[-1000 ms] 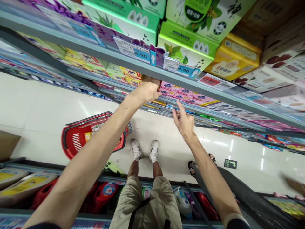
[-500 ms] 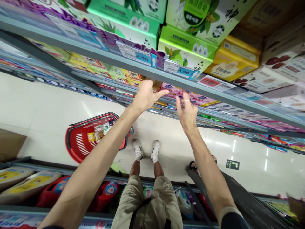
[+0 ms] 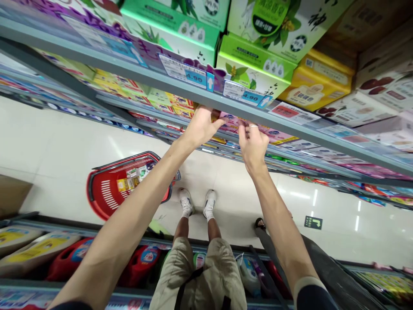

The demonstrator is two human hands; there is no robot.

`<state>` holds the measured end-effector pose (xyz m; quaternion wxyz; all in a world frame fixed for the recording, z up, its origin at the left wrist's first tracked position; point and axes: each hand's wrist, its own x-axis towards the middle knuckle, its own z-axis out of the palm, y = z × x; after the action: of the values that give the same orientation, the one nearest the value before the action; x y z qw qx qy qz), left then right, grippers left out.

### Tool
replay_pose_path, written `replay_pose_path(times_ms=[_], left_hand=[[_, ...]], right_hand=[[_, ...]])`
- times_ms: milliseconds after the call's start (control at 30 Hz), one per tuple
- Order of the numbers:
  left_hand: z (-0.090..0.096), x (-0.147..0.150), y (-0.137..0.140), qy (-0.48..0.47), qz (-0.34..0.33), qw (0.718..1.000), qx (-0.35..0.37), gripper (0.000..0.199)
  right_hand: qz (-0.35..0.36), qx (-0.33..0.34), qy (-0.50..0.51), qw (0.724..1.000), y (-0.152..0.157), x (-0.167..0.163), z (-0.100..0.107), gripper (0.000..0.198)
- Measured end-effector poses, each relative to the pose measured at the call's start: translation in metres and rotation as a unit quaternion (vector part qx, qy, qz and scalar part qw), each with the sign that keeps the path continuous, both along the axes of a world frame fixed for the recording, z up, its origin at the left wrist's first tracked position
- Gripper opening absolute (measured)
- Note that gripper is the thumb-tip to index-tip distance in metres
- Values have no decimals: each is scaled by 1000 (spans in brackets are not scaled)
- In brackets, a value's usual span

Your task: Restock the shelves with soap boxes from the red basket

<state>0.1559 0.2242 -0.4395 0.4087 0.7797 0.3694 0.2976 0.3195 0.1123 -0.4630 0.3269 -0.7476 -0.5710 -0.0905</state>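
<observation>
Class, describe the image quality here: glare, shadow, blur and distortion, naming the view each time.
Head view: pale streaks glare off the glossy floor; head view: brown boxes at upper right sit in shadow; head view: lettering on the pink boxes is too soft to read; head view: wide-angle stretch seems to widen the left forearm toward the lower edge.

1 bare left hand (image 3: 201, 127) and 1 bare right hand (image 3: 254, 146); 1 thin silver-coloured finger ring (image 3: 253, 125); 1 red plastic shopping basket (image 3: 97, 189); 2 white-and-grey sneakers (image 3: 185, 200); 1 black sandal (image 3: 260, 223) in view; 1 dark-green rectangular floor sign (image 3: 312, 222); 2 white-and-blue price labels (image 3: 187, 74) marked 4.90; 2 cream bottles (image 3: 40, 251) with yellow labels; 1 brown cardboard box (image 3: 13, 196)
</observation>
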Motion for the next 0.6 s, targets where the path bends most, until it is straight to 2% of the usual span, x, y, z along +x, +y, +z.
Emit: replay_pose_path(times_ms=[167, 333, 467, 600], left_hand=[[-6, 2, -1, -15, 14, 1000, 1, 14], [1, 2, -3, -6, 10, 1000, 0, 10], [10, -1, -10, 22, 1, 1000, 2, 23], [11, -7, -20, 55, 26, 997, 39, 41]], right_hand=[[-5, -12, -11, 1000, 3, 1, 0, 44], [-7, -31, -10, 999, 3, -1, 3, 44], [4, -56, 18, 998, -16, 0, 8, 43], [-11, -67, 42, 997, -44, 10, 13, 47]])
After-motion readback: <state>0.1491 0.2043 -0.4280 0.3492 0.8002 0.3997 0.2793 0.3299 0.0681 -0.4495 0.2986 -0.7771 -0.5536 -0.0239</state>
